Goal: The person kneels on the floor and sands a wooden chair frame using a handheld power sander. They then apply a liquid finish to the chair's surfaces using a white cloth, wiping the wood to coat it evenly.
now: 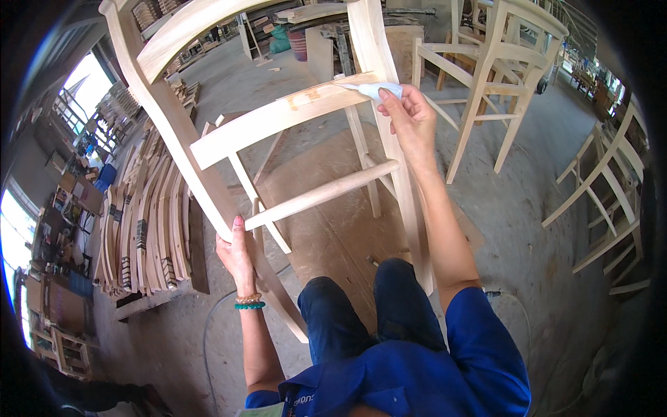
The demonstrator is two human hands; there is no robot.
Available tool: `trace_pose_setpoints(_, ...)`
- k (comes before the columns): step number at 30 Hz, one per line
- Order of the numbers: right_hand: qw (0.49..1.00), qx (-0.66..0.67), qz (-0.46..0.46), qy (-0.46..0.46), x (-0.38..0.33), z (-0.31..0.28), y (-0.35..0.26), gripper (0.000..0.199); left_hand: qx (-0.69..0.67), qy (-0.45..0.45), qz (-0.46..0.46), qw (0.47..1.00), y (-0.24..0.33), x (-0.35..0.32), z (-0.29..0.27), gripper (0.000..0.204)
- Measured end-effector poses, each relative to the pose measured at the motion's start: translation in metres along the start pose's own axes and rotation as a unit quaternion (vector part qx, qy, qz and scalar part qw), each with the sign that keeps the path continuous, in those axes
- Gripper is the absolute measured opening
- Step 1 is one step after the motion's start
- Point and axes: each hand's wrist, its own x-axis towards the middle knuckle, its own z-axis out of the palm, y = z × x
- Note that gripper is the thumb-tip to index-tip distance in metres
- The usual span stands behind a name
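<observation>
Concrete floor point(160, 340) of a woodshop, far chairs point(476, 97) at right and curved slats point(156, 208) stacked at left, around a bare wood chair point(321, 194).
Right hand point(413, 125) pinches a white bottle point(383, 91) between thumb and fingers at the right end of the rail point(257, 130); its nozzle point(349, 86) points left along the rail's long axis, toward a yellowish patch point(299, 101); I cannot tell whether the tip touches. Left hand point(237, 258), nearer the body, wraps round the left post point(174, 132), well apart from the bottle.

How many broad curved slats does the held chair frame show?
2: the upper slat, cut off by the picture's top edge, and the lower slat, with the right hand holding a pale bottle there. More could lie out of view.
</observation>
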Motion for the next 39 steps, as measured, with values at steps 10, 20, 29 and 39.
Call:
trace_pose_setpoints(10, 0.999, -0.008, 0.020, 0.043, 0.002, -0.014, -0.006, 0.012, 0.004, 0.005, 0.008, 1.000, 0.001, -0.002, 0.004, 0.050)
trace_pose_setpoints(20, 0.997, -0.017, 0.015, 0.072, 0.006, -0.029, -0.007, 0.011, -0.007, 0.000, 0.020, 1.000, -0.002, 0.001, 0.001, 0.048)
trace_pose_setpoints(29, 0.996, -0.044, -0.002, 0.083, 0.005, -0.023, -0.005, 0.009, -0.010, 0.001, 0.020, 1.000, 0.004, -0.003, 0.002, 0.043)
trace_pose_setpoints(39, 0.993, -0.046, -0.026, 0.105, 0.005, -0.024, 0.000, 0.011, -0.017, 0.010, 0.033, 0.999, 0.007, -0.004, 0.005, 0.043)
